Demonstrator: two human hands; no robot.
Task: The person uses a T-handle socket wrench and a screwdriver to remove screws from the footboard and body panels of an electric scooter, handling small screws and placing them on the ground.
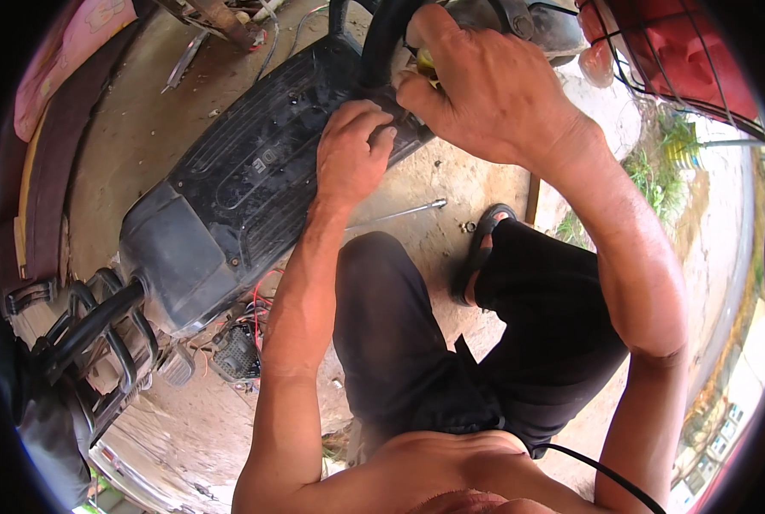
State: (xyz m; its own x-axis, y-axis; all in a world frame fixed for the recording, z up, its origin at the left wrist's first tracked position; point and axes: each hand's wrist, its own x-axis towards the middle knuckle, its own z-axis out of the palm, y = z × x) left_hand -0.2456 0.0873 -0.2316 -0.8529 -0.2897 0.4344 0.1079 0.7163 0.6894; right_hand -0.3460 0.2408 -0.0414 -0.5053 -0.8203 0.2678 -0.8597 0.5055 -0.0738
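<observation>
Before me lies the black ribbed footboard (254, 163) of a scooter or similar vehicle, scuffed and dusty. My left hand (352, 154) rests at its right-hand part with the fingers bent and closed; whatever they hold, if anything, is hidden. Farther up and to the right, my right hand (498, 94) is closed, thumb against fingers, around a small yellow-green thing (426, 62). Only a bit of it shows, so its kind is unclear. A thick black curved tube (385, 43) rises just left of that hand.
A long metal rod-like tool (399, 213) lies on the ground by my knee. Left of my arm are red wires (261, 300) and a dark slotted part (235, 351). Black bent bars (113, 325) stand at the left. A red wire-framed basket (669, 56) hangs at the upper right.
</observation>
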